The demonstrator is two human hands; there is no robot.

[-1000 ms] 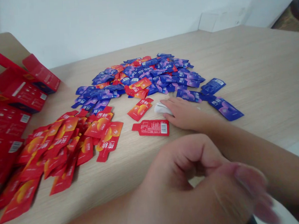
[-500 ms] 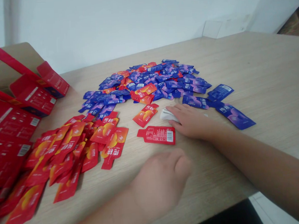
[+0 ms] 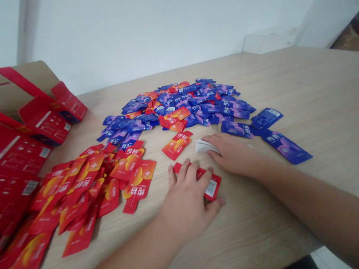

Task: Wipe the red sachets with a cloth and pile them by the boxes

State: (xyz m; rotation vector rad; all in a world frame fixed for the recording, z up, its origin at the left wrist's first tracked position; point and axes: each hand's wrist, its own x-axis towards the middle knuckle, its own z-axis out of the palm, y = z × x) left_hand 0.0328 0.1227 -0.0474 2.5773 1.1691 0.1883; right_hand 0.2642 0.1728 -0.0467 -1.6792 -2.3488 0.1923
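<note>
My left hand [image 3: 189, 199] lies over a red sachet [image 3: 212, 188] with a barcode label, fingers spread apart on top of it. Part of that sachet is hidden under the fingers. Just beyond, my right hand [image 3: 237, 154] presses down around a white folded tissue [image 3: 202, 146], its fingers together. An orange-and-red sachet [image 3: 177, 145] rests on the table between the hands and the mixed pile. To the right of my right hand, a blue sachet [image 3: 286, 147] lies flat near two others.
A mixed pile of mostly blue sachets [image 3: 204, 102] spreads across the middle of the wooden table [image 3: 304, 90]. Red sachets [image 3: 84, 177] are heaped at the left, beside open red cardboard boxes [image 3: 12, 146]. A white wall [image 3: 161, 34] rises behind.
My left hand has moved forward and opened from a curled shape onto the barcode-side-up red sachet. My right hand stays on the tissue. The view has shifted slightly.
</note>
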